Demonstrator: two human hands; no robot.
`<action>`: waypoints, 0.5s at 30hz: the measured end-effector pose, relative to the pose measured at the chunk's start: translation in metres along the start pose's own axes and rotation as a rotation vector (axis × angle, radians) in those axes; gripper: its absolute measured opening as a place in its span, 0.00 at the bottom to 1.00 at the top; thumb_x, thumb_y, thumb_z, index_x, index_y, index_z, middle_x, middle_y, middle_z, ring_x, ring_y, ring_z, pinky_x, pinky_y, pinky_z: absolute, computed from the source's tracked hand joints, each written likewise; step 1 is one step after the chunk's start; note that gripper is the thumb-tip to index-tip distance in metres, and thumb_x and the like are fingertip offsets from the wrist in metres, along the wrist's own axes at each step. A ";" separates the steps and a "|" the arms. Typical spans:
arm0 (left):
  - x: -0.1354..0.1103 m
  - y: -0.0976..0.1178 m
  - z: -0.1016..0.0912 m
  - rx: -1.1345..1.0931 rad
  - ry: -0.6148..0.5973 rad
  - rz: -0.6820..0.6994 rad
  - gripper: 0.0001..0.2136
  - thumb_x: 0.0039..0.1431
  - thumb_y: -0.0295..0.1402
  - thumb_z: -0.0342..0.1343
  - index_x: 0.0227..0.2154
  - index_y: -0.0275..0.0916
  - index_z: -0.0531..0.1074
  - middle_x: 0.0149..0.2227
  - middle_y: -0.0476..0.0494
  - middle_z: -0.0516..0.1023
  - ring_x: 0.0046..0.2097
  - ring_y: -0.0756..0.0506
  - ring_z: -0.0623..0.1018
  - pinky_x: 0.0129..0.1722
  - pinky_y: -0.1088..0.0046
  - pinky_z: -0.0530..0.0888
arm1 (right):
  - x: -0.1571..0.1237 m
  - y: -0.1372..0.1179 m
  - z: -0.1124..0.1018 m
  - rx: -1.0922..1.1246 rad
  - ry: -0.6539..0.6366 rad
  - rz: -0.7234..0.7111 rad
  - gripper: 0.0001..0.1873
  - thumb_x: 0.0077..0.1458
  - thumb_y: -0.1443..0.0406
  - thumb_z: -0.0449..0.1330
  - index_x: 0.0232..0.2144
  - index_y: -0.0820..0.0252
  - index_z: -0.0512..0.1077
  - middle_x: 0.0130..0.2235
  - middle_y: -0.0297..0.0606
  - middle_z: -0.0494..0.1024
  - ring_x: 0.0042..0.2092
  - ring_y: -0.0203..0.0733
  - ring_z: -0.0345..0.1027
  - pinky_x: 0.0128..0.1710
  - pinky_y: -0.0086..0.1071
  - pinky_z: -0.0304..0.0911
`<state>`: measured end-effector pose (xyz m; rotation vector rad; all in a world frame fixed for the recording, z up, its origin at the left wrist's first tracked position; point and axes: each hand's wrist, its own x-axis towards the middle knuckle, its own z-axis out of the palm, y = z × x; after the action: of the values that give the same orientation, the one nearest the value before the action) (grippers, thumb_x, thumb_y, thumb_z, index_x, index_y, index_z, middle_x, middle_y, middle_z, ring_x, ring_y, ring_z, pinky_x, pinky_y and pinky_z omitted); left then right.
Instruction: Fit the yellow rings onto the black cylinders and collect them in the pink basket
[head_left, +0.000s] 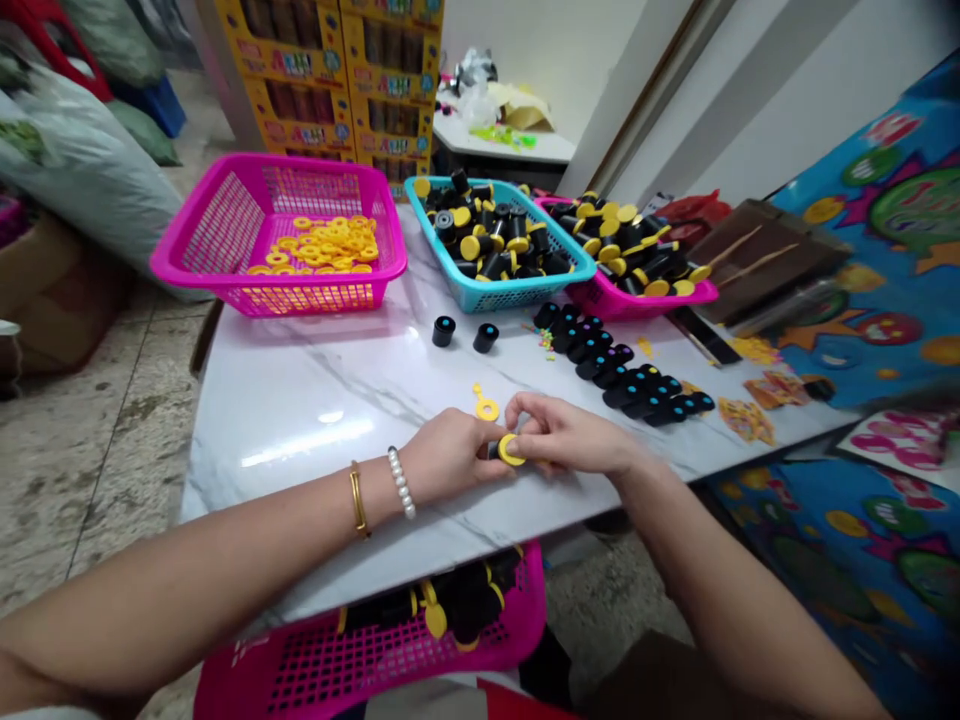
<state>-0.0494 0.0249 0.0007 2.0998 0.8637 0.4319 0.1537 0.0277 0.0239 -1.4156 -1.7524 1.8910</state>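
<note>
Both closed: left hand [450, 455] and right hand [571, 436] pinch one small black plastic cylinder with yellow ring cap [511, 449] from opp. sides, fingertips meeting on it. The part sits between the hands, low over the white marble-pattern counter [300, 400], near its front edge; contact w/ the counter cannot be told. The left wrist carries a pearl bracelet [400, 483] and a gold bangle [358, 500].

Just beyond the hands: a loose yellow plastic ring with tab [486, 405], flat on the counter. Further back: two upright black caps with blue dots [443, 330]. To the right: a double row of black caps [622, 378].

Rear edge, L to R:
- pink mesh basket [225, 230] w/ yellow rings
- blue mesh basket [499, 295] w/ black-and-yellow parts
- second pink basket [637, 300], same contents

Below the counter front: a lower pink basket [337, 670] w/ black-and-yellow pieces.
</note>
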 end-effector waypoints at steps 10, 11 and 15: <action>0.001 0.002 -0.001 0.089 0.003 -0.011 0.06 0.53 0.36 0.57 0.29 0.40 0.73 0.22 0.52 0.72 0.24 0.52 0.67 0.24 0.75 0.56 | -0.020 0.035 -0.007 0.361 0.063 -0.261 0.21 0.54 0.58 0.63 0.45 0.61 0.62 0.31 0.38 0.79 0.27 0.36 0.73 0.30 0.30 0.69; 0.000 0.002 -0.001 0.093 0.007 -0.006 0.06 0.53 0.37 0.57 0.30 0.40 0.73 0.22 0.52 0.71 0.24 0.52 0.67 0.24 0.75 0.56 | -0.020 0.035 -0.008 0.363 0.046 -0.264 0.21 0.53 0.59 0.64 0.44 0.61 0.62 0.32 0.39 0.79 0.28 0.37 0.73 0.31 0.31 0.70; 0.000 0.002 0.000 0.066 0.004 -0.001 0.08 0.54 0.38 0.56 0.35 0.43 0.75 0.22 0.52 0.72 0.24 0.52 0.67 0.25 0.75 0.57 | -0.009 0.020 -0.001 0.237 -0.039 -0.154 0.17 0.52 0.60 0.64 0.39 0.61 0.62 0.24 0.33 0.77 0.21 0.35 0.69 0.21 0.26 0.66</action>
<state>-0.0489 0.0238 0.0020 2.1599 0.8918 0.4120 0.1680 0.0165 0.0117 -1.1347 -1.5424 1.9775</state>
